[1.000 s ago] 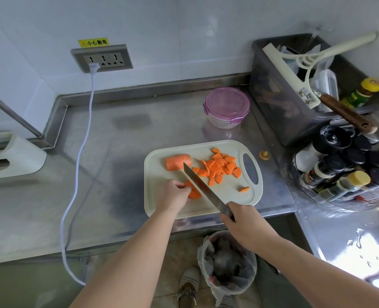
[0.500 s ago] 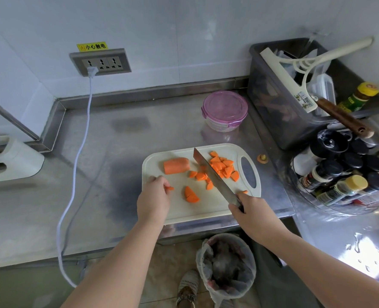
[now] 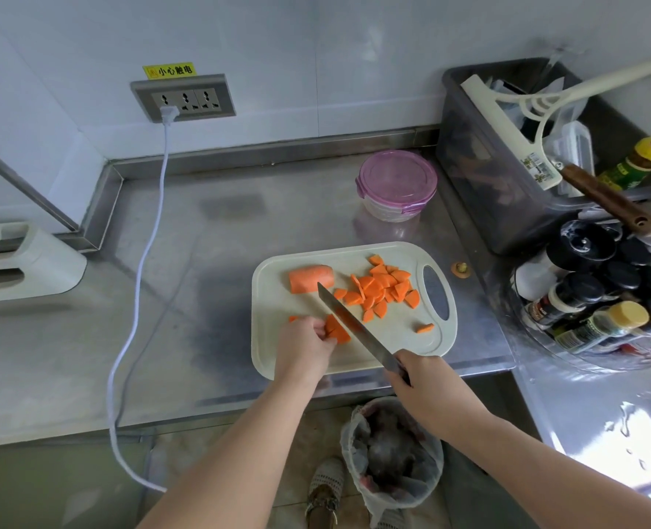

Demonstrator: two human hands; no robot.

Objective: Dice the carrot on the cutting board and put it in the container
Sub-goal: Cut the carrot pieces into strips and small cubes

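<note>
A pale cutting board (image 3: 278, 349) lies on the steel counter. An uncut carrot chunk (image 3: 310, 278) sits at its back left, and a pile of diced carrot (image 3: 383, 290) lies toward the handle hole. My left hand (image 3: 302, 347) pinches a small carrot piece (image 3: 336, 329) at the board's front left. My right hand (image 3: 427, 387) grips a knife (image 3: 354, 326) whose blade lies right beside that piece. A round container with a purple lid (image 3: 397, 183) stands closed behind the board.
A grey bin (image 3: 480, 177) with utensils and a clear tub of spice bottles (image 3: 602, 299) crowd the right side. A white power cable (image 3: 140, 261) runs from the wall socket across the counter. A lined trash bin (image 3: 390, 452) stands on the floor below.
The knife swept cut pieces toward the pile, then came back beside the piece near my left hand. My left hand let go briefly and now pinches a carrot piece again.
</note>
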